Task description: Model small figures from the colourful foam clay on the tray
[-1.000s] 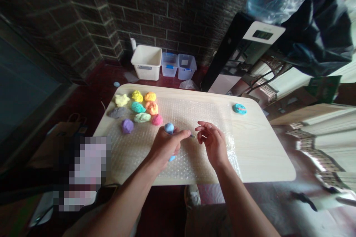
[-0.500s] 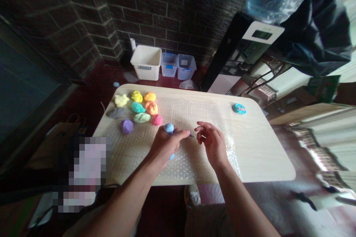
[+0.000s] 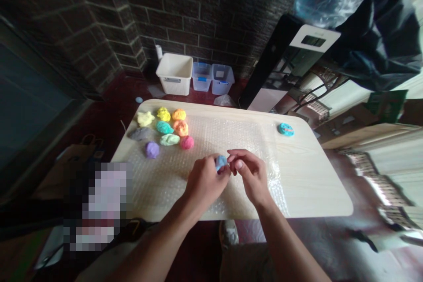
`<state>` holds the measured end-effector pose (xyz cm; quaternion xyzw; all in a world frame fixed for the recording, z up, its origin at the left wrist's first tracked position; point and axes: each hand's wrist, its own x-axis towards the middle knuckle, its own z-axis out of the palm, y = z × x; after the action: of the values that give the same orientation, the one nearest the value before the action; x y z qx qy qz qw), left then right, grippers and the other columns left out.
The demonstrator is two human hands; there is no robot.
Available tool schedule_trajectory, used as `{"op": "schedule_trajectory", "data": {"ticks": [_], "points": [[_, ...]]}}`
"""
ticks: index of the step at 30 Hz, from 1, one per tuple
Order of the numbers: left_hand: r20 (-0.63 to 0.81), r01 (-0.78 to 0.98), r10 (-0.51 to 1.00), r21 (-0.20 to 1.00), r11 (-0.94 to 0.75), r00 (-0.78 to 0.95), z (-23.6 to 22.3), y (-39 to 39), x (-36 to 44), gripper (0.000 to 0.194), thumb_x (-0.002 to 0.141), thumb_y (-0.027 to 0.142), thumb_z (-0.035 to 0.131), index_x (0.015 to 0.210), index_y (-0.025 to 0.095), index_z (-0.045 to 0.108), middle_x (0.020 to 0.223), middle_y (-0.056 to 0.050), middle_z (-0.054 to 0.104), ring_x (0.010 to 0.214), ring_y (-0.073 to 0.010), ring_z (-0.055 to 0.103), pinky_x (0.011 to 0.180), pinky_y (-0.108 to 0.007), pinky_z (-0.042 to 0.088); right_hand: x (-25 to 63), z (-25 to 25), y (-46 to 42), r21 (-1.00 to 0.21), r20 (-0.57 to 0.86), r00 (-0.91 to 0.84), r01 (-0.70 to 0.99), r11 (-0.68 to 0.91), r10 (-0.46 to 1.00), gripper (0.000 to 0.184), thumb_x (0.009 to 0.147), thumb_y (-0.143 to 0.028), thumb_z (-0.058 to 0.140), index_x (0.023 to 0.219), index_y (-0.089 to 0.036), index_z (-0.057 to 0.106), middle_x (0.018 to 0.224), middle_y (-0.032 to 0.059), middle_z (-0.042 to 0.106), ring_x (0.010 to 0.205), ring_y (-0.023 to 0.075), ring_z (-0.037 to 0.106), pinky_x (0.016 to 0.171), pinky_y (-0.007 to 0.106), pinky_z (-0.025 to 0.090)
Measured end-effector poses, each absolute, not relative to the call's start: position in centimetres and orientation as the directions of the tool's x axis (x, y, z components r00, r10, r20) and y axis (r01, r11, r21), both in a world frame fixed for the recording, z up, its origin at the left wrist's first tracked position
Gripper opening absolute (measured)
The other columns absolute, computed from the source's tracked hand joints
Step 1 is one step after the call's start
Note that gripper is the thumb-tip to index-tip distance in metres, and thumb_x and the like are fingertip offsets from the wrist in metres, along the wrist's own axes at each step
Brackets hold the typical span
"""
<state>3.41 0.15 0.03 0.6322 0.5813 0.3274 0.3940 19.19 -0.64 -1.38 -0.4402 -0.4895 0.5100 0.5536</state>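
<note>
My left hand (image 3: 207, 178) is closed around a lump of light blue modelling clay (image 3: 221, 162), whose top shows beside the thumb. Most of the lump is hidden by the fingers. Just to the right, my right hand (image 3: 248, 172) hovers with loosely bent fingers and the thumb apart from them. Its fingertips come very close to the blue clay; whether they touch it I cannot tell. Both hands are over a sheet of bubble wrap (image 3: 218, 134) on the table. A pink clay lump (image 3: 187, 142) and a purple clay lump (image 3: 152, 150) lie to the left.
Several more clay lumps, among them a teal one (image 3: 164, 127) and a grey one (image 3: 140, 133), sit at the table's far left. A round blue clay piece with an orange stripe (image 3: 286, 129) lies far right on the wooden table (image 3: 317, 176). Bins (image 3: 174, 72) stand beyond.
My left hand has moved right and turned, bringing the blue clay towards my right hand. A thin dark tip that stuck out by the left thumb no longer shows. The right-hand fingers have shifted slightly.
</note>
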Motion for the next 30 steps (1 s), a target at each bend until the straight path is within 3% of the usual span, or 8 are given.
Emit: {"op": "schedule_trajectory", "data": {"ticks": [4,8,14,20,24,27,30], "points": [[-0.046,0.497,0.978,0.866,-0.062,0.202,0.2,-0.5,3.9,0.007,0.085,0.022,0.068,0.086,0.022,0.074,0.082,-0.009,0.079,0.075,-0.0264,0.071,0.061,-0.03,0.039,18.7,-0.7,-0.9,-0.989,0.146,-0.067,-0.001,0.146,0.987,0.03,0.081,-0.04,0.092,0.108,-0.028,0.084,0.087,0.0032,0.068,0.076,0.0195,0.063,0.065,0.033,0.052],[-0.049,0.563,0.979,0.823,-0.074,0.199,0.1,-0.5,4.0,0.011,0.086,0.02,0.066,0.09,0.021,0.076,0.082,-0.013,0.079,0.079,-0.0307,0.074,0.061,-0.031,0.039,18.7,-1.3,-0.7,-0.989,0.121,-0.082,0.078,0.127,0.989,0.02,0.085,-0.037,0.09,0.098,-0.025,0.082,0.088,0.0044,0.073,0.075,0.0186,0.066,0.064,0.031,0.053],[-0.077,0.592,0.97,0.802,-0.076,0.229,-0.1,-0.2,4.1,0.006,0.085,0.025,0.069,0.084,0.021,0.073,0.078,-0.013,0.078,0.076,-0.0323,0.075,0.061,-0.033,0.038,18.7,-1.8,-0.7,-0.999,0.01,-0.017,-0.033,0.009,1.0,0.024,0.089,-0.043,0.086,0.097,-0.022,0.077,0.078,0.0022,0.073,0.064,0.0165,0.069,0.06,0.029,0.056],[-0.014,0.58,0.982,0.809,-0.1,0.19,-0.6,-0.3,4.4,0.012,0.086,0.021,0.067,0.074,0.023,0.072,0.068,-0.01,0.072,0.068,-0.0297,0.071,0.06,-0.033,0.037,18.5,-1.6,-0.8,-0.998,0.025,-0.034,-0.054,0.023,0.999,0.024,0.085,-0.043,0.089,0.092,-0.023,0.078,0.078,0.002,0.073,0.066,0.0168,0.067,0.061,0.03,0.055],[-0.058,0.532,0.973,0.843,-0.072,0.224,-0.1,-0.3,4.1,0.008,0.087,0.023,0.067,0.081,0.022,0.073,0.074,-0.009,0.074,0.074,-0.0284,0.071,0.061,-0.032,0.038,18.8,-1.5,-0.8,-0.999,0.041,-0.029,-0.01,0.041,0.999,0.023,0.089,-0.042,0.086,0.103,-0.025,0.08,0.081,0.0025,0.074,0.069,0.0175,0.068,0.063,0.031,0.055],[-0.114,0.388,0.946,0.922,-0.014,0.304,0.1,0.1,3.5,0.017,0.094,0.033,0.064,0.085,0.021,0.071,0.077,-0.006,0.073,0.074,-0.0242,0.068,0.062,-0.03,0.039,19.2,-1.3,-0.5,-0.999,0.052,0.005,0.001,0.052,0.999,0.024,0.091,-0.043,0.083,0.107,-0.026,0.081,0.078,0.002,0.072,0.065,0.0169,0.064,0.06,0.031,0.052],[-0.069,0.231,0.924,0.973,-0.022,0.376,-0.1,0.6,2.9,0.032,0.103,0.043,0.055,0.085,0.021,0.07,0.073,-0.002,0.068,0.067,-0.0187,0.062,0.061,-0.029,0.039,19.8,-1.4,-0.1,-0.997,0.045,0.063,-0.062,0.049,0.997,0.023,0.093,-0.044,0.079,0.106,-0.025,0.082,0.072,-0.0007,0.066,0.058,0.0138,0.054,0.054,0.029,0.044]]}}
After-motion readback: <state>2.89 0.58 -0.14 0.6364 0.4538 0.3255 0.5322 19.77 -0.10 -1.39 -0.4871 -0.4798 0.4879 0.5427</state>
